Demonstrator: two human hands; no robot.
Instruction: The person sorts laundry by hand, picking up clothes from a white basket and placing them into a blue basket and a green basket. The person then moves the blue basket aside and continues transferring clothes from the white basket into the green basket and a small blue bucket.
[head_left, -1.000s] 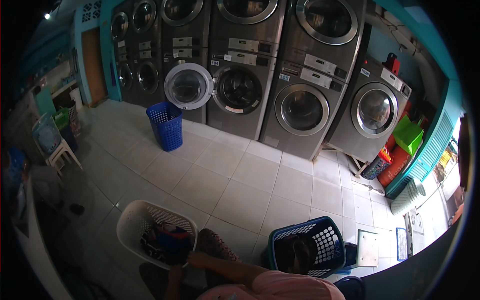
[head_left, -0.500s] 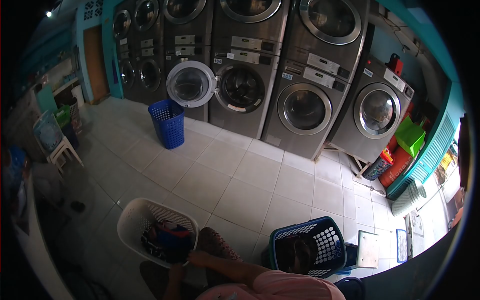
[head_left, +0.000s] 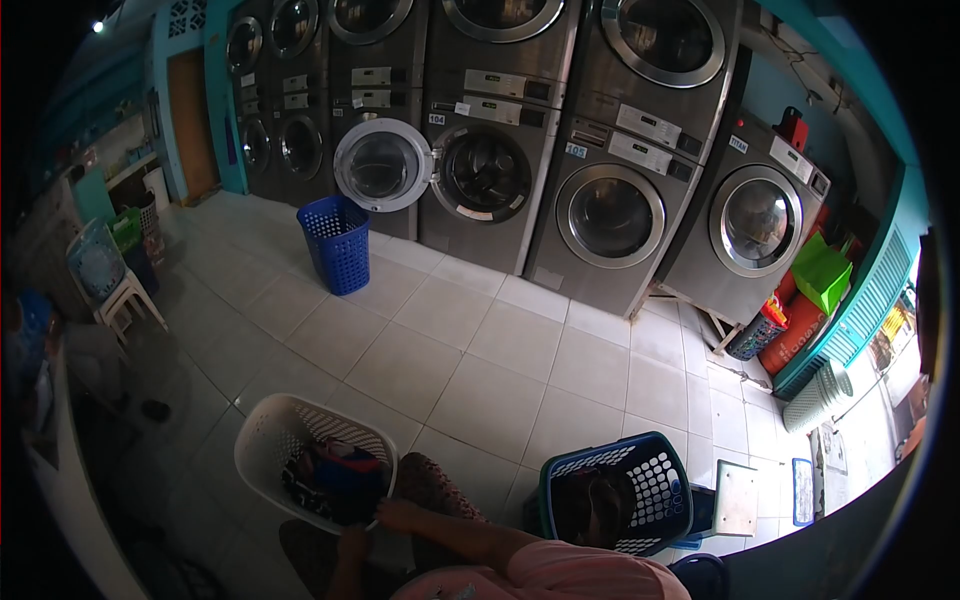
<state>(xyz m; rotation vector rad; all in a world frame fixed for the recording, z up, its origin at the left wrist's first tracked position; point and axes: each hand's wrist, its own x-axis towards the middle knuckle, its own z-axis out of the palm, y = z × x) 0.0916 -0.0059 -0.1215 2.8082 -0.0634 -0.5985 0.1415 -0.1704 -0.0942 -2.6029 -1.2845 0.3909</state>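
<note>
Currently I see both hands on the white laundry basket [head_left: 270, 430] near rim: right hand [head_left: 398, 516] curled over the edge, left hand [head_left: 350, 545] beside it, grip unclear. Basket sits on the tile floor [head_left: 480, 370], clothes [head_left: 335, 480] inside, blue basket [head_left: 650, 480] to its right.

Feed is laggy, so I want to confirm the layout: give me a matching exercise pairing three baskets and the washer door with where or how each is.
Things:
1. white plastic laundry basket
2. tall blue plastic basket
3. dark teal laundry basket
4. round washer door

Places or states:
A. swung open
B. standing below the open door
C. bottom centre-right, dark item inside
D. bottom left, hands at its rim

Pairs: 1-D, 2-B, 3-C, 4-A
</note>
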